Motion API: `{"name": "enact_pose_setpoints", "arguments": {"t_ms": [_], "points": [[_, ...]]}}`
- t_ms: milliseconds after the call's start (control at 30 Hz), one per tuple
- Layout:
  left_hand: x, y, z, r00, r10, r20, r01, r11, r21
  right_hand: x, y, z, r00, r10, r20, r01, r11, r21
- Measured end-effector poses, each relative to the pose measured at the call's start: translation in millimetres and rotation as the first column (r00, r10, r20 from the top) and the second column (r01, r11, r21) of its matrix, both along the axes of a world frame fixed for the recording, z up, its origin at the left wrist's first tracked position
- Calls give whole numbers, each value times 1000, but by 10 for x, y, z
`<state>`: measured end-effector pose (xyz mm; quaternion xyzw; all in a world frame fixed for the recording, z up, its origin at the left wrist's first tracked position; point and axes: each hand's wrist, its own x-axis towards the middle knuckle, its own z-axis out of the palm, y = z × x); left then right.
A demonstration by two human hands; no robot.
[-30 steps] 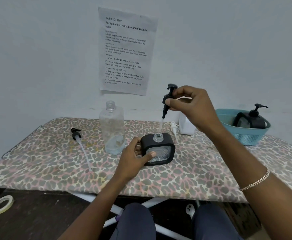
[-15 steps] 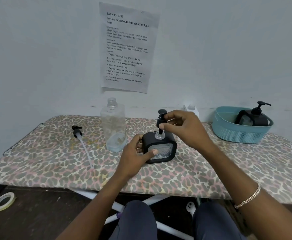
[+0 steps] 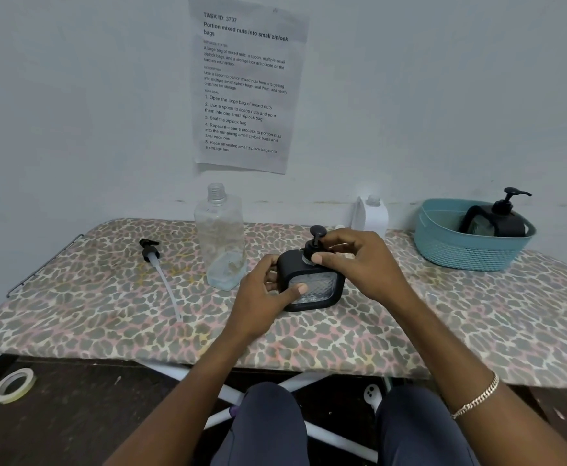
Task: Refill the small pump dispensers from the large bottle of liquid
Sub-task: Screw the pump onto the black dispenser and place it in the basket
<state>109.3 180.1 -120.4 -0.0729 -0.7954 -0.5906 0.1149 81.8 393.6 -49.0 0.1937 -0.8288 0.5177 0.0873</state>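
Floor, far left: a roll of tape (image 3: pixel 13 385) lies flat beside the table (image 3: pixel 73 314), which carries a leopard-print cover.

Table, left part: a loose pump (image 3: pixel 150 251) lies on its side, its white tube running toward the near edge. Just to the right, the large bottle (image 3: pixel 221 243) stands upright and uncapped. It is clear, with a shallow layer of liquid at the base.

Centre: the left hand (image 3: pixel 264 297) holds the small dispenser (image 3: pixel 312 285), a black square body with a textured clear face, standing upright on the table close to the large bottle. The left grip is wrapped round the dispenser's left side, with the thumb pressed on the front face. A black pump head (image 3: pixel 315 242) sits in the dispenser's neck. The right hand (image 3: pixel 359 264) pinches the pump collar between thumb and fingers; this grip is narrow and closed on the collar. A bracelet (image 3: pixel 477 396) circles the right wrist.

Behind the right hand, a white bottle (image 3: pixel 372 215) stands against the wall.

Right part: a teal basket (image 3: pixel 460 252) contains a second dispenser (image 3: pixel 500 222), black, with its pump fitted.
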Motion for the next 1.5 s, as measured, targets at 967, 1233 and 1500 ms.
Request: {"name": "enact_pose_setpoints", "arguments": {"t_ms": [967, 1233, 1500], "points": [[6, -12, -5, 1000, -24, -4, 24, 1000, -6, 15, -134, -203, 992, 116, 41, -104, 968, -228], [-1, -11, -1, 1000, -23, -10, 23, 1000, -20, 5, -261, -227, 998, -16, 60, 28, 979, -202], [7, -11, -13, 1000, -28, -2, 28, 1000, 1, -28, -64, -217, 979, 193, 67, -166, 944, -286]]}}
